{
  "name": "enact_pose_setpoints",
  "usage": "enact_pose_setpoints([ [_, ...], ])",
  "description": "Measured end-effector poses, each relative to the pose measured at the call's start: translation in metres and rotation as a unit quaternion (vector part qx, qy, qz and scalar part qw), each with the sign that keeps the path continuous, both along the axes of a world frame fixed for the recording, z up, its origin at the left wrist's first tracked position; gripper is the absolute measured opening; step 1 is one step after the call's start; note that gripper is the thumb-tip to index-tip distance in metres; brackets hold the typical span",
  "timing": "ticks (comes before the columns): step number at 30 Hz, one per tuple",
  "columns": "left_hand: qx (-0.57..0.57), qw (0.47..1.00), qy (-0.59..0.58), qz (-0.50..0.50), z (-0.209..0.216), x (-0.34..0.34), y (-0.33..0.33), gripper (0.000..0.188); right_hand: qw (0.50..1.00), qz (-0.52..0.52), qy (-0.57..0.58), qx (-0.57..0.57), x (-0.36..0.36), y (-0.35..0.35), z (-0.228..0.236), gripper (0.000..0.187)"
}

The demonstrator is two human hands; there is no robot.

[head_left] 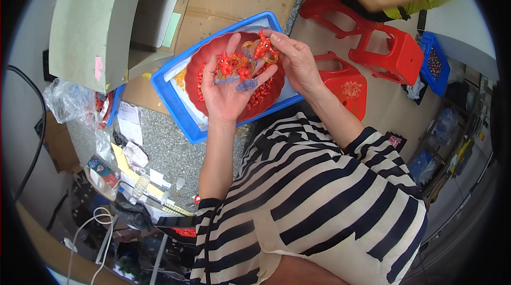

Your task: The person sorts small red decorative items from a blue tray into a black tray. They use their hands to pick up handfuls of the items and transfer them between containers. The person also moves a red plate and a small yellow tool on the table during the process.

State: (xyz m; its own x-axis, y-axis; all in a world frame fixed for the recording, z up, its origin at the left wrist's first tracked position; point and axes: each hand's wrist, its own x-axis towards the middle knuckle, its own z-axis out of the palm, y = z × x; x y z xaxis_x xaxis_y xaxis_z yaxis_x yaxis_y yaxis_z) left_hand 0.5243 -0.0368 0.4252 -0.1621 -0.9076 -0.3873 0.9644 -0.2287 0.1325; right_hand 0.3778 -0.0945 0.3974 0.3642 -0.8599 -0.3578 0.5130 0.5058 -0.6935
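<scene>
speckled grey surface [165, 141] and cardboard [245, 4] spread around a red bowl [214, 47]. above the bowl, red figures [225, 65] rest on the left hand [223, 98], palm up and uncurled, probably to serve as a dish; the right hand [302, 67] pinches another figure [264, 47] beside them, seemingly to keep all in view. around the bowl, a blue tray [173, 116] likely catches strays. beyond it, the cardboard bears large red lettering; left of the bowl, writing on papers [129, 121] is too small to read.

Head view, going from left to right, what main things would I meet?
Clear plastic bag, written-on paper sheet, left hand with small red toys on its palm, right hand, rightmost red stool, far-right blue tray.
</scene>
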Motion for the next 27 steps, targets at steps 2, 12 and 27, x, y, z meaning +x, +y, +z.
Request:
enact_pose_setpoints([
  [2, -0.001, 1.0, 0.002, -0.001, 0.001, 0.0, -0.001, 0.058, 1.0, 0.007, -0.01, 0.012, -0.001, -0.001, -0.002, 0.028],
  [12, -0.048, 0.997, 0.064, -0.015, -0.001, 0.002, 0.0, 0.064, 0.999, 0.017, -0.011, -0.04, -0.003, 0.003, -0.027, 0.043],
  [27, -0.028, 0.996, 0.071, 0.045, -0.003, 0.012, 0.007, 0.073, 0.938, 0.163, -0.294, 0.08, 0.013, 0.009, -0.009, 0.054],
])
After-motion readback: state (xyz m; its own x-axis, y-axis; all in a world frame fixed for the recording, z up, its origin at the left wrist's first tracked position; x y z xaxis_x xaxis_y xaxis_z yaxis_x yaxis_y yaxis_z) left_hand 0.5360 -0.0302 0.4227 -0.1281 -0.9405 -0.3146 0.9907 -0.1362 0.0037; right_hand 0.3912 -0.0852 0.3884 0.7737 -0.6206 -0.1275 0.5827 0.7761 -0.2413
